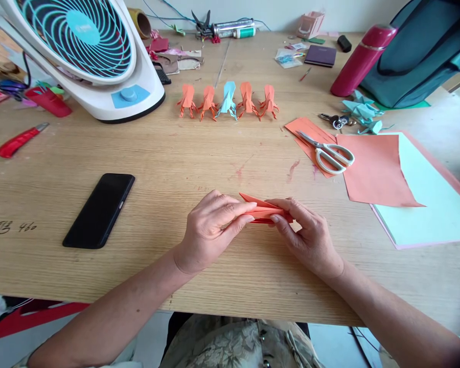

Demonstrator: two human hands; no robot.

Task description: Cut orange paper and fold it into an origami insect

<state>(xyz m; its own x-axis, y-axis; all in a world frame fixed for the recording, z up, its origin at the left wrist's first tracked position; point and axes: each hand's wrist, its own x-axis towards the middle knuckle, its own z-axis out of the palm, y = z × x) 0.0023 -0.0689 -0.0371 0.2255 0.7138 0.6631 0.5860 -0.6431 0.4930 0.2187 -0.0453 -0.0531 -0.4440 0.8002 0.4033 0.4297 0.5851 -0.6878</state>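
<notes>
Between my two hands, just above the near part of the table, is a folded orange paper [266, 210] with several narrow layers and a pointed flap sticking up at the left. My left hand [214, 222] pinches its left part between thumb and fingers. The other end is held by my right hand [306, 232], thumb at the near side and fingers over the far side. Farther back stand several folded paper figures in a row: a blue one [228, 100] in the middle and orange ones, such as this orange figure [246, 99], on both sides.
Scissors [327, 152] lie on orange paper sheets [375, 168] at the right, beside pale green paper [437, 194]. A black phone [99, 210], a red utility knife [21, 140] and a fan [126, 97] are at the left. A pink bottle [362, 61] stands at the back right.
</notes>
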